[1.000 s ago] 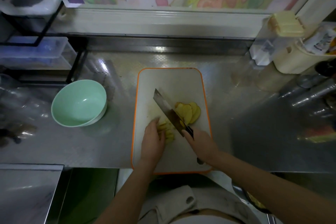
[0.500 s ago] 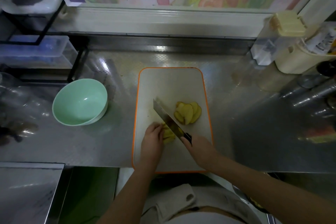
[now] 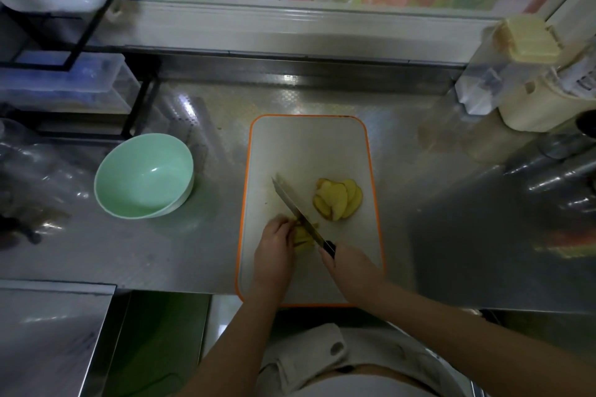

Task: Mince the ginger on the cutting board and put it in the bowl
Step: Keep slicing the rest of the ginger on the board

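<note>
View from above, looking down at a steel bench (image 3: 451, 203) in dim light. A white cutting board (image 3: 309, 145) with an orange rim lies in the middle. On its near half, the left hand (image 3: 274, 248) sits with fingers curled down onto a small ginger pile (image 3: 303, 237) of yellow strips, pinning it to the board. The right hand (image 3: 348, 264) is wrapped round the dark handle of a knife (image 3: 295, 206). The blade slants away to the left, its edge lying across the pile just beside the left fingertips. A fan of ginger slices (image 3: 338, 200), overlapping and flat, waits to the right of the blade, apart from the pile, uncut. A pale green bowl (image 3: 129, 171) stands on the bench to the left of the board, apart from it, with nothing visible inside.

The ginger is judged light, firm and fibrous, and its cut faces likely damp and a little slippery, so thin pieces may skid or cling to the blade. The strips seem best held from above, with knuckles forward and fingertips tucked back from the edge. Once minced, the bits would be too small to pinch. Scooping them on the flat of the blade, or carrying the board to the bowl, looks the surer way. Mincing appears to be at an early stage
</note>
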A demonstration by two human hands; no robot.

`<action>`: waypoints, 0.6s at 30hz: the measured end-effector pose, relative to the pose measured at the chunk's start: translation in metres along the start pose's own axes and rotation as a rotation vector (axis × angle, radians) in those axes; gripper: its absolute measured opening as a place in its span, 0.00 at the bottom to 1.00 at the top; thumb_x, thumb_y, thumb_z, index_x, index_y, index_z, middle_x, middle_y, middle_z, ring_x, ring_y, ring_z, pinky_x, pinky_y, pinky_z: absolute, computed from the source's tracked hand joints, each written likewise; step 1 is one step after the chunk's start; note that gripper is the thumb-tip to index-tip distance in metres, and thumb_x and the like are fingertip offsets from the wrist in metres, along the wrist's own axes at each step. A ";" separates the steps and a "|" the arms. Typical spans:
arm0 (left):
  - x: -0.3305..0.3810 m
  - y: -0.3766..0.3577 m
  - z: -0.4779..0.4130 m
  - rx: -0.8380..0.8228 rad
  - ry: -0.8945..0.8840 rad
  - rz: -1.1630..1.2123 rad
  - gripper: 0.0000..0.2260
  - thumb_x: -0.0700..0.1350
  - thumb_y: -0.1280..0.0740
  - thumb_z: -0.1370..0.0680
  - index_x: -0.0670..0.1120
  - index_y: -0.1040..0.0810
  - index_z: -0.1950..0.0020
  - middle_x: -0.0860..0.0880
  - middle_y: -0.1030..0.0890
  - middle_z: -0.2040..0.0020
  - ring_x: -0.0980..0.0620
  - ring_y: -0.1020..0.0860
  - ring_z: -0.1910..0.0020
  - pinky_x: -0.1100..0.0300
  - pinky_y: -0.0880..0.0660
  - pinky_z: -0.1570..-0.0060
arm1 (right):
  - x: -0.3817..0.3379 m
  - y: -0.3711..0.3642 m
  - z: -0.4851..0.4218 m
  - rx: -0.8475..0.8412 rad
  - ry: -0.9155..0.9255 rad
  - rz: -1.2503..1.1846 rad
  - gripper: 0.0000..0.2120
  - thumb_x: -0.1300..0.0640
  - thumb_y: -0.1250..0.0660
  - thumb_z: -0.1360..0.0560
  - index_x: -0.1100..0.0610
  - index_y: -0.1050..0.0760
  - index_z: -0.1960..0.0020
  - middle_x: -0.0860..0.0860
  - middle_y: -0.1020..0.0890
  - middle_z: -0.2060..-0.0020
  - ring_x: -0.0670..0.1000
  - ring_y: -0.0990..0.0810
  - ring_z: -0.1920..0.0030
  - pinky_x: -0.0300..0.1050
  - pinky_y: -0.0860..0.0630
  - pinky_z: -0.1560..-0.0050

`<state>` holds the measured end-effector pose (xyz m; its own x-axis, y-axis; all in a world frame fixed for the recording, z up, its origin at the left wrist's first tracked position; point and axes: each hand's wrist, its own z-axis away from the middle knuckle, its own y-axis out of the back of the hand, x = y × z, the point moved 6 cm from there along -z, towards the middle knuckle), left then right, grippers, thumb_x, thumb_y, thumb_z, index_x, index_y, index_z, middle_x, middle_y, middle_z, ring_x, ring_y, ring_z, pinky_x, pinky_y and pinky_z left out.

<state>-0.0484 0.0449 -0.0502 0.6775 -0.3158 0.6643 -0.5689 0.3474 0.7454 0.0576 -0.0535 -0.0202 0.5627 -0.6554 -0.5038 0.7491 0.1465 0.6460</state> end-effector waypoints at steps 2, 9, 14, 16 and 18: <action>0.000 0.000 0.001 0.006 -0.003 -0.002 0.11 0.38 0.37 0.22 0.40 0.21 0.42 0.44 0.22 0.43 0.47 0.25 0.44 0.70 0.38 0.47 | 0.002 -0.003 -0.002 0.001 -0.020 -0.017 0.14 0.47 0.47 0.19 0.56 0.33 0.55 0.50 0.28 0.65 0.51 0.27 0.61 0.43 0.32 0.62; 0.000 -0.001 0.002 0.005 -0.007 0.006 0.10 0.39 0.37 0.22 0.40 0.21 0.42 0.44 0.23 0.42 0.46 0.26 0.42 0.66 0.35 0.44 | -0.001 0.002 -0.013 0.007 0.090 0.000 0.16 0.52 0.46 0.18 0.51 0.39 0.66 0.46 0.32 0.70 0.45 0.31 0.70 0.37 0.37 0.70; -0.002 0.002 0.002 0.000 0.000 0.020 0.11 0.40 0.38 0.22 0.41 0.22 0.42 0.45 0.23 0.41 0.48 0.26 0.41 0.65 0.35 0.40 | 0.000 0.022 -0.014 0.068 0.165 -0.068 0.17 0.53 0.45 0.19 0.49 0.40 0.67 0.45 0.33 0.72 0.41 0.35 0.73 0.34 0.34 0.71; 0.000 0.004 0.001 -0.010 -0.015 0.032 0.10 0.39 0.38 0.22 0.41 0.22 0.42 0.44 0.22 0.43 0.47 0.26 0.43 0.64 0.34 0.41 | -0.003 0.025 -0.014 0.118 0.186 -0.100 0.17 0.53 0.44 0.19 0.47 0.39 0.66 0.43 0.33 0.72 0.40 0.34 0.72 0.33 0.33 0.70; 0.001 0.007 0.000 -0.016 -0.026 0.051 0.11 0.37 0.39 0.22 0.41 0.23 0.42 0.44 0.22 0.44 0.47 0.25 0.44 0.68 0.36 0.43 | -0.005 0.028 -0.014 0.146 0.197 -0.101 0.17 0.53 0.44 0.19 0.47 0.39 0.66 0.43 0.33 0.72 0.41 0.33 0.72 0.32 0.34 0.71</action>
<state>-0.0512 0.0468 -0.0443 0.6354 -0.3198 0.7028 -0.5950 0.3773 0.7096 0.0805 -0.0362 -0.0079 0.5559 -0.5022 -0.6624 0.7543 -0.0300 0.6558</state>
